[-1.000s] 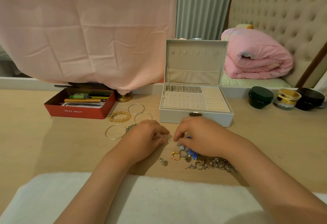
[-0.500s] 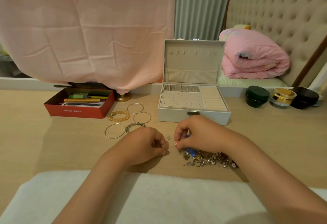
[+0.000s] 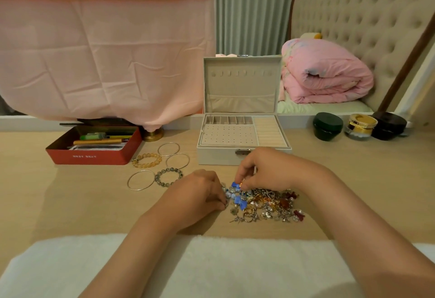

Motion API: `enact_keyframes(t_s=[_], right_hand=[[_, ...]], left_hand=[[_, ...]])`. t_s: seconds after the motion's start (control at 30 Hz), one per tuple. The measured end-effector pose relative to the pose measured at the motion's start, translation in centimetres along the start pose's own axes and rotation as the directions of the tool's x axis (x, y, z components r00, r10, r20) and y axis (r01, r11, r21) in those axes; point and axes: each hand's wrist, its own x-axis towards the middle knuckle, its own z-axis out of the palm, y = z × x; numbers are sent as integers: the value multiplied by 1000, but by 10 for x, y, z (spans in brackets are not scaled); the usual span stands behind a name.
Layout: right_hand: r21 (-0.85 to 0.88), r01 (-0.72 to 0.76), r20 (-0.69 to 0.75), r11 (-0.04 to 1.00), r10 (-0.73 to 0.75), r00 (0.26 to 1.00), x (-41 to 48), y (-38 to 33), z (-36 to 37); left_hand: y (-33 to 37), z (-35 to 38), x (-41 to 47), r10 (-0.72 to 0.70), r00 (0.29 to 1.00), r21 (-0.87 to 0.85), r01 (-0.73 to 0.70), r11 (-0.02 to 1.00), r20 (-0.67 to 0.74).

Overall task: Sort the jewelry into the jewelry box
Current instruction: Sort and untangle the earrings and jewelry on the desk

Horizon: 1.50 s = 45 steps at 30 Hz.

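The right hand's thumb and forefinger tips are drawn together in a pinch on a small piece, too small to identify. It sits at the upper left edge of the heap, beside a blue fabric bow. The other fingers of the right hand are curled above the heap. The left hand, just left of centre frame, has its fingers curled downward with the tips at the heap's left edge; whether they grip anything cannot be told. The tangled heap of small gold, silver, red and pearl jewelry lies on the pale wooden tabletop at centre frame. It is just in front of the open cream jewelry box, whose perforated panel, ring rolls and rear compartments show nothing in them. Left of the heap lie thin metal bangles, an amber bead bracelet and a grey-green bead bracelet. Judgement: the step in hand is freeing one item from the tangle, and sorting has barely begun. Recommended: press the neighbouring pieces down with the left fingers while the right lifts slowly and straight up. If a hook snags, stop and unpick rather than pull. Identify the piece before choosing its compartment. Risk: dragging other pieces along or scattering them across the table.
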Motion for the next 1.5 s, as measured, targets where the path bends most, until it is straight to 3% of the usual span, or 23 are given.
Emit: enact_keyframes(t_s=[0.1,0.23,0.33,0.43,0.53,0.63,0.7,0.8,0.97,1.07,1.17,1.27,1.4,1.5], right_hand=[[75,17,0,997,-17,1000,-2,-2,-4],[303,13,-1,953,-13,1000,-13,-4,-16],[436,-4,-48,900,27,998,-16,-3,-23],[448,-52,-75,893,95,993,-21,9,-34],[334,-188,-57,924,219,974,-27,32,-46],[202,-370,-27,907,383,923,-30,61,-49],[199,-442,39,875,444,895,-31,73,-47],[222,-466,65,856,464,883,-28,79,-41],[334,-484,-5,809,515,857,-28,87,-35],[276,-506,-46,817,537,842,-27,91,-39],[250,-525,-82,814,558,826,-25,92,-38],[154,-534,-123,831,553,824,-23,89,-38],[-135,-549,-148,825,531,834,-31,75,-49],[-87,-509,-36,856,508,861,-37,59,-57]], left_hand=[[1,-1,-4,-50,997,-139,41,989,-66],[19,-5,4,-212,969,-497,124,859,-126],[37,-7,23,-290,942,-592,138,794,-169],[53,-4,42,-313,938,-660,140,738,-152],[63,7,59,-261,951,-548,133,826,-164],[68,19,71,-96,986,-279,54,959,-138],[70,28,76,40,997,-128,-47,991,-61],[71,37,78,130,992,-26,-130,991,-1],[62,35,74,138,990,20,-138,990,-35],[59,33,71,143,986,45,-140,989,-82],[72,35,70,205,974,-56,-211,976,-98],[88,42,72,283,959,-81,-285,955,-34],[84,45,72,270,963,-47,-270,962,-3],[71,37,67,235,972,-41,-236,971,-19]])
